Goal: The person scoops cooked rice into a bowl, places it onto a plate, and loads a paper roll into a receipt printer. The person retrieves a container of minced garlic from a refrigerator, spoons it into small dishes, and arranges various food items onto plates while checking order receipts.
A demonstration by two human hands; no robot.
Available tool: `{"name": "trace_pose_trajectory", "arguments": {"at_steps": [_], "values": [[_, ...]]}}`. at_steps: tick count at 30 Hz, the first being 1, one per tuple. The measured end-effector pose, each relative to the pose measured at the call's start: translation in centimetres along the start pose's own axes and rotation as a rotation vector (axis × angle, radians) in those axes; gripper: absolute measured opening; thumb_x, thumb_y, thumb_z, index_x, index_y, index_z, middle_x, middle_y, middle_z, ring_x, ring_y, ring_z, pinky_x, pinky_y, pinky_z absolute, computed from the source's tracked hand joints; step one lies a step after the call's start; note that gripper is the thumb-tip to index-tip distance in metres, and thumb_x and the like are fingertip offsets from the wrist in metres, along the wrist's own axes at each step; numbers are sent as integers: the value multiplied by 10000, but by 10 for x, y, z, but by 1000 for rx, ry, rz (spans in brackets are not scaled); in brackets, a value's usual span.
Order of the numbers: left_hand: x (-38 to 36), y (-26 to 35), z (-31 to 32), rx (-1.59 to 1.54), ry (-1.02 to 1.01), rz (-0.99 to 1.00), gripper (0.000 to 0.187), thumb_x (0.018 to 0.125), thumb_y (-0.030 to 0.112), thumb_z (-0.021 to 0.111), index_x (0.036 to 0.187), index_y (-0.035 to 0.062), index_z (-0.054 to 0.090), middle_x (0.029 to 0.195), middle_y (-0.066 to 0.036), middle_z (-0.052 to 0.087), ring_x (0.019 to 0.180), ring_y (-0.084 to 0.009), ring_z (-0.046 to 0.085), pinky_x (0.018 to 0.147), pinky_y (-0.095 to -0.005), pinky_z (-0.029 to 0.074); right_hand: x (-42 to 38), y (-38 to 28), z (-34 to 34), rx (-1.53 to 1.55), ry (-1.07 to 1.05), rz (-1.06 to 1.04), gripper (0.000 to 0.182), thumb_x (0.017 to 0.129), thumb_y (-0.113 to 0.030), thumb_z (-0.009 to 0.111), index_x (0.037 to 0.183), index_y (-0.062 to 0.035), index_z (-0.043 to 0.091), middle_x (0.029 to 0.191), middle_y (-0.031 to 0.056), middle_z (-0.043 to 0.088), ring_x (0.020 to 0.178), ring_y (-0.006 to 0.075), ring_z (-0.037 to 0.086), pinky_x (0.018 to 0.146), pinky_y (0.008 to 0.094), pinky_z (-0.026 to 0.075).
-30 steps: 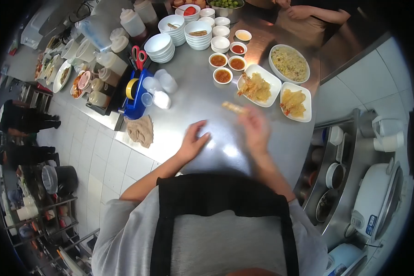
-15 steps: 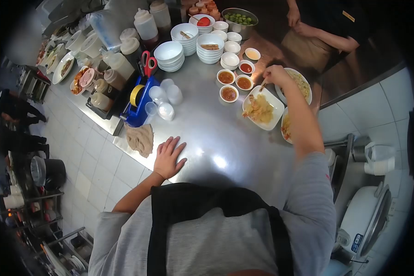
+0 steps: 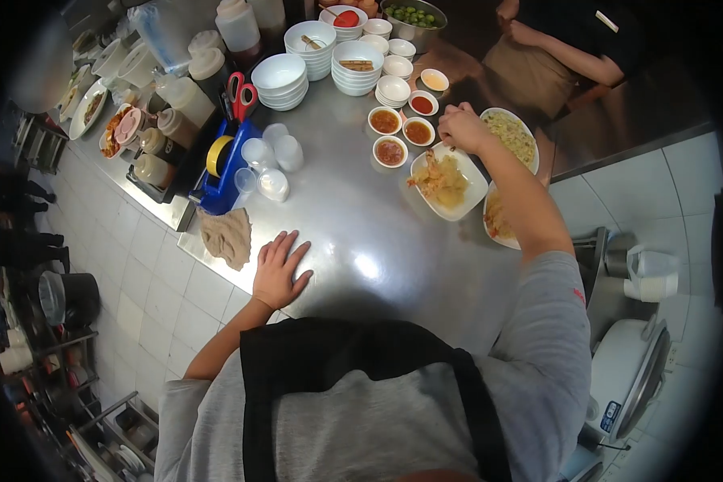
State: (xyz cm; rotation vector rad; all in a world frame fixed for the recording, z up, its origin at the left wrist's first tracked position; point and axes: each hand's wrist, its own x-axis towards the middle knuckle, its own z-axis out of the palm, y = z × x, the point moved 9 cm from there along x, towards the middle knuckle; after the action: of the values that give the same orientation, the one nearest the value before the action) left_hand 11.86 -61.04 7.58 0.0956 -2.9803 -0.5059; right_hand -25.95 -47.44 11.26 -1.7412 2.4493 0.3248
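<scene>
My left hand (image 3: 278,269) lies flat on the steel table (image 3: 329,217) with its fingers spread, just right of a brown cloth (image 3: 226,238). My right hand (image 3: 464,128) is over the upper edge of a white dish (image 3: 467,199) of fried food (image 3: 442,181), fingers curled together. Whatever it may pinch is too small and hidden to name. A plate of yellowish food (image 3: 512,140) sits just right of this hand, and another plate (image 3: 498,215) is partly under my forearm. Small sauce cups (image 3: 390,151) stand to the left of the dish.
White bowls (image 3: 281,80) are stacked at the back, beside small white cups (image 3: 394,90). A blue tape dispenser (image 3: 225,173), red scissors (image 3: 241,96) and clear plastic cups (image 3: 273,185) stand at the left. Across the table is another person (image 3: 562,60).
The whole view has shifted, with table items appearing further left. My right hand stays near the dish's upper edge, and the stick-like piece seen under its fingers before no longer shows clearly.
</scene>
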Motion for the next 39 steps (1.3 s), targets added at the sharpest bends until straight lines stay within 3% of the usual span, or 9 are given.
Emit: {"name": "trace_pose_trajectory", "arguments": {"at_steps": [13,21,25,27,29,30,33,36,39], "values": [[2,0,2,17,-16,-7,528,783,343,593,1255,149,462,1351,-125,352,1269,-317,304,998,-467,250,7,17,13,202,-85,36,40,678,-119,634,657,-121,600,746,15,604,897,196,530,775,375,389],[0,-3,3,-27,18,-1,535,771,318,613,1253,147,455,1346,-134,362,1257,-336,324,981,-486,276,7,23,16,67,12,9,53,669,-144,579,625,-148,608,765,37,611,910,239,540,767,478,408],[-5,-8,1,-29,34,13,577,756,311,624,1274,149,428,1344,-148,362,1242,-342,348,980,-485,296,10,22,15,68,-88,47,92,752,-200,550,718,-137,607,867,66,582,938,273,514,852,556,393],[-9,-10,4,-5,-27,0,587,777,342,596,1296,156,396,1374,-139,321,1275,-332,299,991,-512,280,10,33,0,185,112,128,111,802,-178,505,773,-84,557,851,99,563,886,302,523,738,485,402],[-11,-13,1,-15,-23,-33,611,787,364,580,1322,165,363,1411,-141,264,1316,-343,226,1010,-538,229,11,29,-47,367,494,136,162,847,-163,468,762,-28,501,800,112,529,797,277,521,704,396,407],[-12,-14,-1,-25,-17,-44,633,789,369,576,1341,171,336,1430,-141,230,1332,-347,190,1020,-550,209,13,21,-60,496,541,127,179,861,-174,458,780,-19,494,791,117,522,783,276,517,696,386,407],[-16,-15,-3,-70,-14,-4,661,798,389,571,1362,172,302,1456,-133,177,1351,-354,131,1027,-570,199,-3,-87,-149,837,625,94,210,890,-190,442,802,-4,484,759,117,495,744,253,495,673,352,402],[-22,-14,-16,-309,108,170,671,752,318,637,1333,143,349,1394,-175,269,1306,-376,225,1015,-522,251,5,-220,-177,914,621,-122,167,865,-148,486,774,-15,528,768,97,516,758,230,512,681,326,413],[-40,-13,-9,-579,122,453,585,740,236,656,1258,87,429,1306,-192,362,1218,-383,342,998,-453,309,23,-370,-208,894,620,-379,84,713,-34,643,759,-33,572,784,93,552,779,251,547,704,333,442]]}}
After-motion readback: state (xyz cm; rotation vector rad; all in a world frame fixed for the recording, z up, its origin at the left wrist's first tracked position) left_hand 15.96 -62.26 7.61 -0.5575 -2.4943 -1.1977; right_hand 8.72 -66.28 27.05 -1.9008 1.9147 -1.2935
